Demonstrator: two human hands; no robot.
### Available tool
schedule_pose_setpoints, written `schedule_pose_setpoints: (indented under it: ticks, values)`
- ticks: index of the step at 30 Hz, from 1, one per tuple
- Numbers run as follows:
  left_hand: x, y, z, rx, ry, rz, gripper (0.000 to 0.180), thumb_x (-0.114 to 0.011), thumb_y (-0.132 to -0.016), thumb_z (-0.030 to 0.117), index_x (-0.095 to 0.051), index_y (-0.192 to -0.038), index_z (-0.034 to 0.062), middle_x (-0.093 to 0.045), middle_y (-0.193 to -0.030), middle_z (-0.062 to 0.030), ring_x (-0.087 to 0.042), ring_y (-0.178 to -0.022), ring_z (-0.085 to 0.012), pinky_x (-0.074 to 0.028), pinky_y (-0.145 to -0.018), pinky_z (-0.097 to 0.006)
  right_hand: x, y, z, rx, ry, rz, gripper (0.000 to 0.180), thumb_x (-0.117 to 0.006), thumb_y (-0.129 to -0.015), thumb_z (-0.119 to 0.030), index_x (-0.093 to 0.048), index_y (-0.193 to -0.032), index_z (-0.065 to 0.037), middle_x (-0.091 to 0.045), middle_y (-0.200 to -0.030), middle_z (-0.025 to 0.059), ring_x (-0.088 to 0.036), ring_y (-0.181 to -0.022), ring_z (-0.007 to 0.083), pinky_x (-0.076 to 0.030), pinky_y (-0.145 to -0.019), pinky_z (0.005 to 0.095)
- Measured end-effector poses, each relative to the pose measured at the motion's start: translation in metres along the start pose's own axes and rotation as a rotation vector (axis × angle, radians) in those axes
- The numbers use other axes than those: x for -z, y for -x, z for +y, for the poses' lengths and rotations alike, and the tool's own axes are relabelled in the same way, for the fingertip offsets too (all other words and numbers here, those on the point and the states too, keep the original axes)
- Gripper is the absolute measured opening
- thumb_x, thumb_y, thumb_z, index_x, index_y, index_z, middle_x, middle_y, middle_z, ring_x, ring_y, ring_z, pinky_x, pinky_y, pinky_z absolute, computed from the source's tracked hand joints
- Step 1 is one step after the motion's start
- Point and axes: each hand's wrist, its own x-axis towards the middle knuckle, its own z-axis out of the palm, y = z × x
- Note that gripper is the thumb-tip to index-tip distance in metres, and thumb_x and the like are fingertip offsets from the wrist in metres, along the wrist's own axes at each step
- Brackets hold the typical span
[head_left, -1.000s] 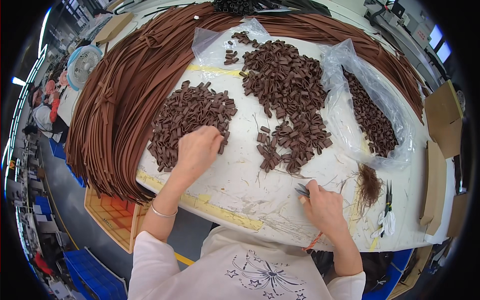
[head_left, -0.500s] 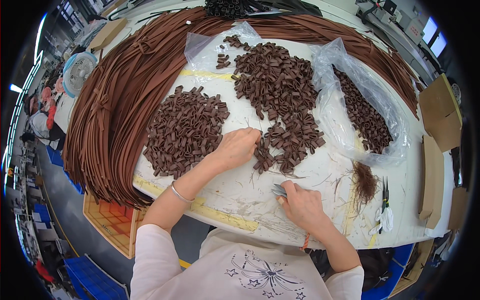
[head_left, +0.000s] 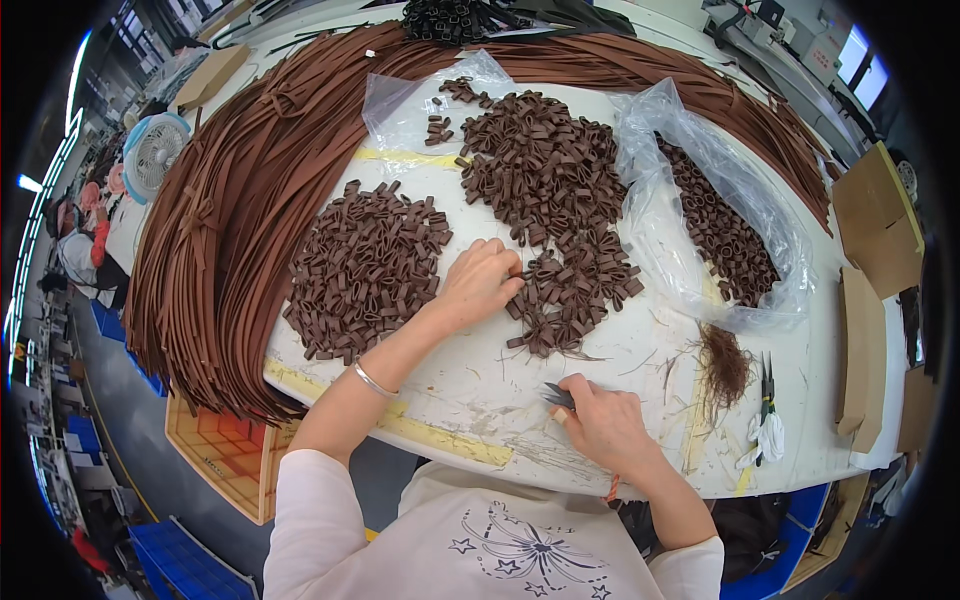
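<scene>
My left hand [head_left: 482, 280] is at the left edge of the larger pile of brown strap loops [head_left: 545, 165]. Its thumb and fingers are pinched together on what looks like one small brown loop, mostly hidden by the fingertips. Nearer my left forearm lies a second rounded heap of the same brown loops [head_left: 365, 270]. My right hand [head_left: 605, 425] is low over the table's front part, closed around small thread snips [head_left: 558, 395]. The snips' grey blades point left and stand slightly apart, touching no loop.
Long brown straps [head_left: 220, 220] curve around the left and far sides of the white table [head_left: 480, 390]. A clear plastic bag [head_left: 640, 200] with more loops lies right. Beyond my right hand are a tangle of brown threads [head_left: 725, 365] and black-handled scissors [head_left: 767, 400]. Thread scraps litter the front.
My left hand has turned slightly, its knuckles rising while its fingertips come down against the edge of the larger pile. My right hand has barely moved with the snips. The view has shifted a little.
</scene>
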Motion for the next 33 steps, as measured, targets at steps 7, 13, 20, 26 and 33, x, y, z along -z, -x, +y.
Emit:
schedule_pose_setpoints:
  ticks: [7,13,20,26,33]
  values:
    - [0.008,0.019,0.018,0.277,0.634,-0.016,0.009,-0.058,-0.075,0.009,-0.057,-0.079,0.0009,-0.060,-0.068,-0.0076,-0.054,-0.057,-0.0107,-0.042,-0.051,-0.024,0.003,0.004,0.007,-0.019,-0.094,-0.016,0.025,-0.053,-0.081,-0.022,-0.045,-0.095,-0.002,-0.059,-0.072,0.0134,-0.057,-0.058,0.0313,-0.042,-0.053,0.0410]
    - [0.011,0.029,0.022,0.573,1.464,-0.079,0.013,-0.055,-0.078,0.007,-0.057,-0.087,-0.0020,-0.058,-0.065,-0.0062,-0.051,-0.047,-0.0070,-0.037,-0.042,-0.018,0.009,0.004,0.006,-0.032,-0.183,0.007,0.026,-0.053,-0.082,-0.023,-0.046,-0.098,-0.004,-0.060,-0.067,0.0120,-0.058,-0.059,0.0297,-0.042,-0.053,0.0393]
    - [0.014,0.047,0.027,0.575,1.823,-0.224,0.021,-0.048,-0.084,0.008,-0.052,-0.101,-0.0031,-0.057,-0.071,-0.0056,-0.049,-0.047,-0.0065,-0.035,-0.040,-0.019,0.015,0.003,0.006,-0.081,-0.451,0.052,0.027,-0.057,-0.080,-0.020,-0.045,-0.095,-0.002,-0.058,-0.064,0.0116,-0.057,-0.057,0.0265,-0.042,-0.052,0.0328]
    - [0.005,0.060,0.039,0.609,1.846,-0.216,0.021,-0.047,-0.086,0.010,-0.053,-0.101,-0.0022,-0.055,-0.072,-0.0049,-0.048,-0.048,-0.0058,-0.035,-0.040,-0.018,0.004,-0.021,0.004,-0.036,-0.636,0.188,0.026,-0.059,-0.079,-0.018,-0.044,-0.092,0.000,-0.056,-0.065,0.0126,-0.053,-0.054,0.0223,-0.041,-0.051,0.0305]
    - [0.011,0.057,0.031,0.548,1.368,0.003,0.021,-0.051,-0.083,0.010,-0.054,-0.100,-0.0025,-0.056,-0.070,-0.0046,-0.048,-0.045,-0.0061,-0.037,-0.039,-0.019,-0.014,-0.054,0.005,-0.123,-0.834,0.139,0.026,-0.059,-0.079,-0.019,-0.044,-0.088,0.001,-0.057,-0.066,0.0133,-0.055,-0.057,0.0244,-0.041,-0.054,0.0317]
